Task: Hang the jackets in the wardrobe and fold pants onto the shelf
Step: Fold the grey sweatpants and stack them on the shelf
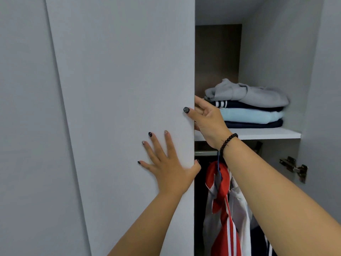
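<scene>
A stack of folded clothes (252, 109) lies on the white shelf (262, 134): grey on top, then navy with white stripes, light blue and navy. Below the shelf a red and white striped jacket (226, 209) hangs from the rail (203, 153) on a blue hanger. My left hand (169, 170) presses flat on the front of the grey wardrobe door (120, 89), fingers spread, thumb at the door's edge. Higher up, my right hand (208, 119) grips that same edge, thumb on the front and fingers behind it.
The wardrobe's right door (326, 89) stands open, with a metal hinge (293, 168) on the side wall. More hanging clothes, white and navy, show beside the red jacket. Another grey panel (27, 126) fills the left.
</scene>
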Tool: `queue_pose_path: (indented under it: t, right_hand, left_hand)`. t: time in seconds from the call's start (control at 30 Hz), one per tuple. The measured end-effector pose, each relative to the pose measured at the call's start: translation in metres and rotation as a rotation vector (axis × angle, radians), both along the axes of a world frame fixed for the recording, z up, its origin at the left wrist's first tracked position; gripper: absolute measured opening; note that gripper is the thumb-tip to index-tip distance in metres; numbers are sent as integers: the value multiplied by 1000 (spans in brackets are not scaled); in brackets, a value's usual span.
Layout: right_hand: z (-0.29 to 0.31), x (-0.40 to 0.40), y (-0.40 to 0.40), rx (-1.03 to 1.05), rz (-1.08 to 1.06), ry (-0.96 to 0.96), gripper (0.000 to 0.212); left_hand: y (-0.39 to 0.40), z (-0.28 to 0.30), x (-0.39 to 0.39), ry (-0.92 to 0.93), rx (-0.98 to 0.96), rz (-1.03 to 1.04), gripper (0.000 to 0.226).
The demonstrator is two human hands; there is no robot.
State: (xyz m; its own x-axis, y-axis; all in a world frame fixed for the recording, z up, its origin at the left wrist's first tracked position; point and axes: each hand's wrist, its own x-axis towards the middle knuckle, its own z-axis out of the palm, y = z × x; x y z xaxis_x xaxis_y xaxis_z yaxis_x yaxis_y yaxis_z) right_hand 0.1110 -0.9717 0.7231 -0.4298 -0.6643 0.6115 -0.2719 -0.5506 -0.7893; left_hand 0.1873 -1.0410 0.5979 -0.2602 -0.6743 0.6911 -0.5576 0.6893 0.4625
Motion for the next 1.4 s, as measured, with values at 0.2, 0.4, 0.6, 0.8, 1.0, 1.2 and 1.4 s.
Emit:
queue_pose_path:
  t: [0.2,0.4,0.6,0.8,1.0,1.2,1.4]
  right_hand:
    - [-3,-11,-17,-28,-54,-35,43]
    - [-7,-22,-33,-36,-125,-20,40]
    - [-8,-31,-46,-33,-244,50,38]
    - [-7,-40,-54,-12,-235,15,37]
    - [-8,-45,-57,-2,-191,-20,39]
    - [-8,-41,-55,14,-193,-45,39]
    - [-6,-28,-47,106,-299,31,29]
  left_hand:
    - [-17,-6,-24,-3,-49,38,124]
    - [-30,-9,-42,28,-76,41,122]
    - [-41,-10,-52,45,-100,51,121]
    - [-51,-13,-62,33,-111,65,121]
    - [-54,-15,-66,23,-118,75,117]
    - [-53,-14,-63,-10,-118,66,120]
    - [-45,-6,-48,-143,-33,33,124]
